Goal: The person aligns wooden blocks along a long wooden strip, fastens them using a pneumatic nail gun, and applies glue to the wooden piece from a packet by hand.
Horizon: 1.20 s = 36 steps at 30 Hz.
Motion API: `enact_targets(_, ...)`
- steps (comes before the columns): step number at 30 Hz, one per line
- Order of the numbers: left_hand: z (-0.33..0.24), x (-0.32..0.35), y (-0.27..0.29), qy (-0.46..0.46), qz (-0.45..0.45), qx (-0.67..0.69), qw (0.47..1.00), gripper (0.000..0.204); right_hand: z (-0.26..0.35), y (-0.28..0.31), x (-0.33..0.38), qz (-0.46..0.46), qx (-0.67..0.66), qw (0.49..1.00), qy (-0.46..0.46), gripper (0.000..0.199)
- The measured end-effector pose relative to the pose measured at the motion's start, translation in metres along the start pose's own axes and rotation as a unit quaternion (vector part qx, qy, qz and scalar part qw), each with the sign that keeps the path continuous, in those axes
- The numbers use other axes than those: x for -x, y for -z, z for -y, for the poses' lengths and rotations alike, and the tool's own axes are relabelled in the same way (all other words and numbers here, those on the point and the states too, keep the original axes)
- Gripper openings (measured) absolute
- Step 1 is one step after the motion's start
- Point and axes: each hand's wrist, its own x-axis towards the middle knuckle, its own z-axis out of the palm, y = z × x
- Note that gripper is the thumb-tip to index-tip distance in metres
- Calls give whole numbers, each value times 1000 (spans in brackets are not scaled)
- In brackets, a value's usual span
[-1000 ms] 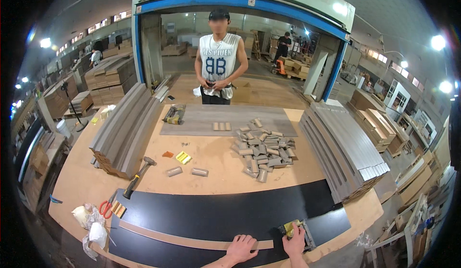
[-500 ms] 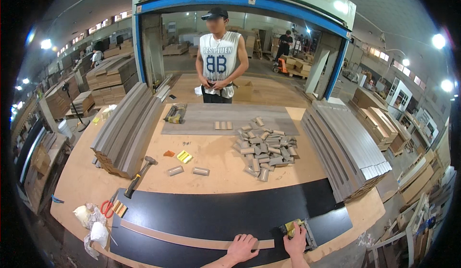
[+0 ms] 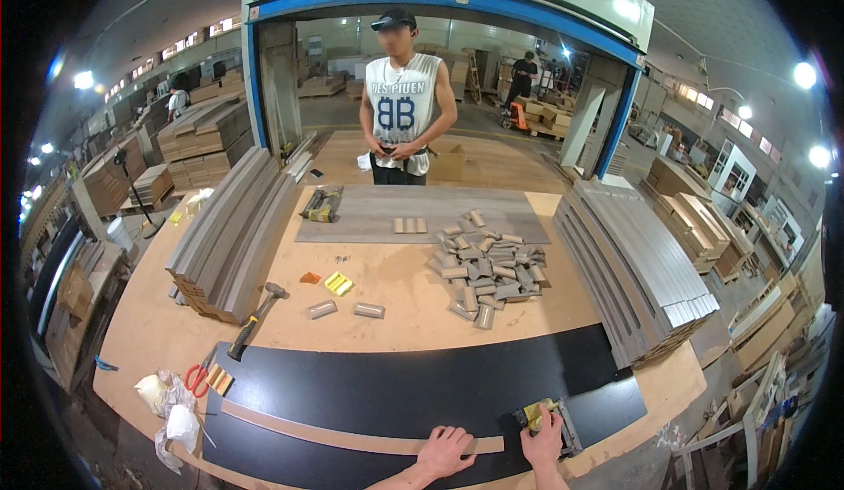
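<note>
One hammer (image 3: pixel 255 320), one pair of red scissors (image 3: pixel 197 378), two black boards (image 3: pixel 413 389), two loose grey blocks (image 3: pixel 322 309).

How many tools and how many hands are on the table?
Steel-headed hammer with black handle: 1
Red-handled scissors: 1
Yellow and black hand tool under the right hand: 1
Bare hands on the black board, left hand included: 2
Total: 5

The wide black panel (image 3: pixel 413 389) at the near edge looked smooth and matt, with a thin tan wood strip (image 3: pixel 352 437) lying pale and dull on it. The raw wooden worktable (image 3: pixel 396 279) looked unfinished. Far right, grey laminate planks (image 3: pixel 633 270) showed a flat, smooth finish.
</note>
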Motion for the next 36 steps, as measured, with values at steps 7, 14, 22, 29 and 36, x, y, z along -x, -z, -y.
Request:
enact_targets(7, 1, -1, -3, -2, 13, 10, 1000, 50, -2, -2, 0, -8, 4, 1000, 4, 77)
enact_targets(14, 0, 0, -3, 7, -13, 5, 1000, 48, 2, 1, 0, 7, 6, 1000, -10, 76)
enact_targets(22, -1, 0, -1, 17, 4, 7, 1000, 50, 5, 4, -1, 16, -17, 1000, -9, 76)
enact_targets(29, -1, 0, -2, 17, -6, 10, 1000, 49, 4, 3, 0, 8, -13, 1000, -11, 76)
enact_targets(36, -4, 1, 1, 10, -44, 7, 999, 46, 1, 1, 0, 1, -12, 1000, -3, 77)
